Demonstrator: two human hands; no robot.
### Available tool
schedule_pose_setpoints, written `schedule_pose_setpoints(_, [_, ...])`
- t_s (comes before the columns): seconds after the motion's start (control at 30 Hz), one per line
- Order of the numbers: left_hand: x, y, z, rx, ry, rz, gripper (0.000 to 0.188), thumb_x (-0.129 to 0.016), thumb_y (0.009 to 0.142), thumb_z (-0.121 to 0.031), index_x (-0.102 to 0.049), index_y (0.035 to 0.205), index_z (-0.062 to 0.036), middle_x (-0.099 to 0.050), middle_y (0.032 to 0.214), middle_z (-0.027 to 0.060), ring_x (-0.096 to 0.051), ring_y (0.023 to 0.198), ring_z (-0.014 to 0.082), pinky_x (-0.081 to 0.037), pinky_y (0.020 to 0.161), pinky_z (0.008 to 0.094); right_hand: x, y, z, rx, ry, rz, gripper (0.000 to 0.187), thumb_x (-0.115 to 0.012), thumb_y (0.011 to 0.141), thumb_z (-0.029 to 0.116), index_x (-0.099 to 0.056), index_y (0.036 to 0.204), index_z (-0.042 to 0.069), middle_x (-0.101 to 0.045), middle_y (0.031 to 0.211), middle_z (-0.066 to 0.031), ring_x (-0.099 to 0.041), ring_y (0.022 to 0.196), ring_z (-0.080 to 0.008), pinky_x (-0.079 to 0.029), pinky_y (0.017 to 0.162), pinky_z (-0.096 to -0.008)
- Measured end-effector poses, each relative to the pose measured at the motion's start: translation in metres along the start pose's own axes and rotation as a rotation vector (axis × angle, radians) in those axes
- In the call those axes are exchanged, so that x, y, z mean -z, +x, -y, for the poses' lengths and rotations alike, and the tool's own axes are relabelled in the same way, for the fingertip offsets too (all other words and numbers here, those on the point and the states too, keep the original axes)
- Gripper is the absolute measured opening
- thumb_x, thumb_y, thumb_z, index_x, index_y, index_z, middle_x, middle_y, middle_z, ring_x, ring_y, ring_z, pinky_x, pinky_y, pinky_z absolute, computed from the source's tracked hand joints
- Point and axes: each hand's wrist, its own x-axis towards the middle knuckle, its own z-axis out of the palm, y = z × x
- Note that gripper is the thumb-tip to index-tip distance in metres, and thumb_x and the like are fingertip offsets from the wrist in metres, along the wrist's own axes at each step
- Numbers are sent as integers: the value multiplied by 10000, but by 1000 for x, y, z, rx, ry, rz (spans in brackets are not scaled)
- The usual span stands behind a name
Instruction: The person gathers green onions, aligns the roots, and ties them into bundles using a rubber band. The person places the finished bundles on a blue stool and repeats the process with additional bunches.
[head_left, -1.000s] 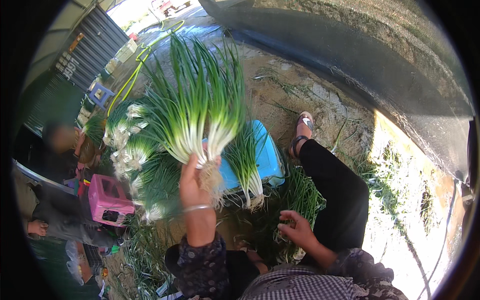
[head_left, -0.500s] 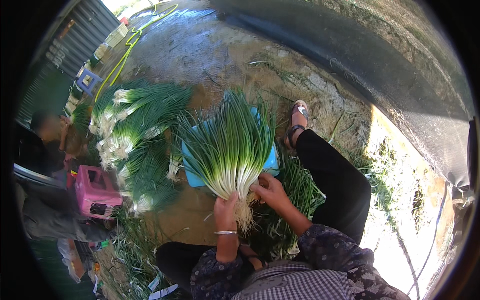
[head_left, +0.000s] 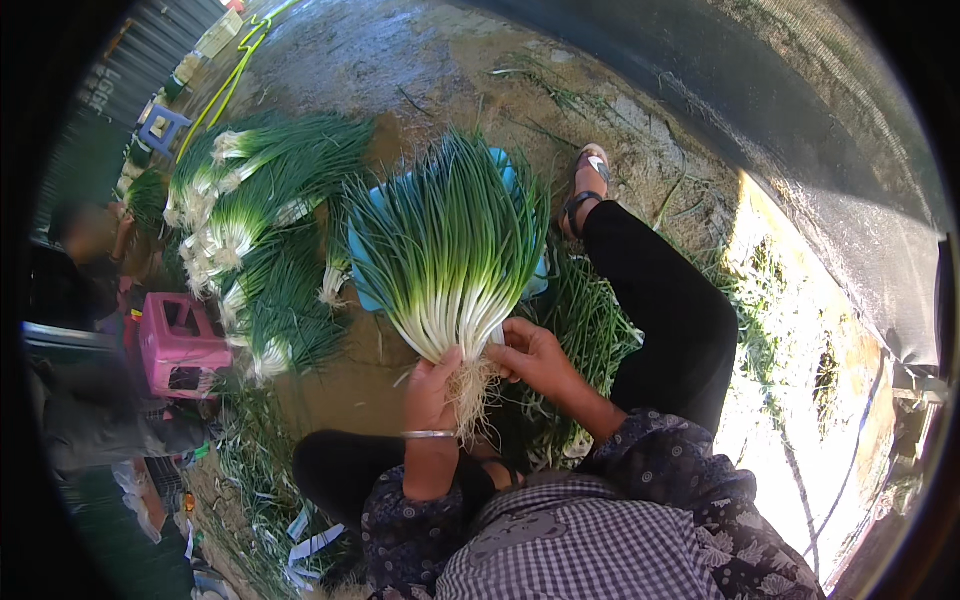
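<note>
A fanned-out bunch of green onions (head_left: 455, 240) lies over a light-blue plastic stool (head_left: 366, 285), white stems and hairy roots toward me, green tops pointing away. My left hand (head_left: 432, 390), with a silver bangle at the wrist, grips the bunch at the left side of its root end. On the right side, my right hand (head_left: 535, 357) has its fingers closed at the base of the stems by the roots. Its fingertips are partly hidden behind the stems, so whether a tie is there I cannot tell.
Left of the stool lies a pile of bunched green onions (head_left: 250, 220). A pink stool (head_left: 181, 345) stands beyond it, near another person (head_left: 95, 250). Loose green leaves (head_left: 590, 330) cover the ground by my right leg. A yellow hose (head_left: 232, 82) runs along the far left.
The view has shifted, so the whole scene sits slightly higher and further left. Both hands keep their hold at the root end, and the bunch looks more evenly spread.
</note>
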Motion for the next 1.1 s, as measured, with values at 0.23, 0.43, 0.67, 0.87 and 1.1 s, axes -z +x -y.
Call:
schedule_pose_setpoints(0.23, [11,-36,14,64,0,-17,333,-560,945,-89,-511,1251,31,-637,1121,140,-654,966,242,-550,817,351,2,-49,-11,-84,33,47,261,-637,906,151,-555,1122,28,-644,871,-12,-591,669,-68,-471,564,-204])
schedule_pose_setpoints(0.43, [-6,-52,19,-1,-36,-54,310,-538,959,-116,-535,1234,27,-641,1128,141,-644,977,231,-528,836,341,-6,-78,-6,-127,18,47,251,-629,908,176,-550,1099,33,-650,866,-24,-603,670,-75,-482,567,-214])
schedule_pose_setpoints(0.67, [-15,-54,30,-31,-65,-22,283,-539,962,-175,-555,1174,12,-666,997,109,-663,763,199,-546,624,310,-21,-78,-10,-154,96,37,266,-616,891,160,-532,1089,3,-644,866,-48,-623,674,-93,-489,528,-210])
schedule_pose_setpoints(0.87, [-33,-58,28,-91,64,-87,241,-587,940,-156,-592,1130,-7,-675,927,90,-653,687,170,-532,554,289,-22,-73,-10,-168,32,23,244,-593,876,98,-536,1098,13,-635,838,-35,-612,651,-94,-496,532,-222])
schedule_pose_setpoints(1.1, [-16,-76,23,-46,51,-37,257,-587,943,-158,-564,1131,15,-667,878,114,-644,630,186,-547,537,301,-30,-76,-6,-130,157,-13,231,-612,860,76,-549,1076,22,-615,796,-17,-584,627,-80,-506,549,-224])
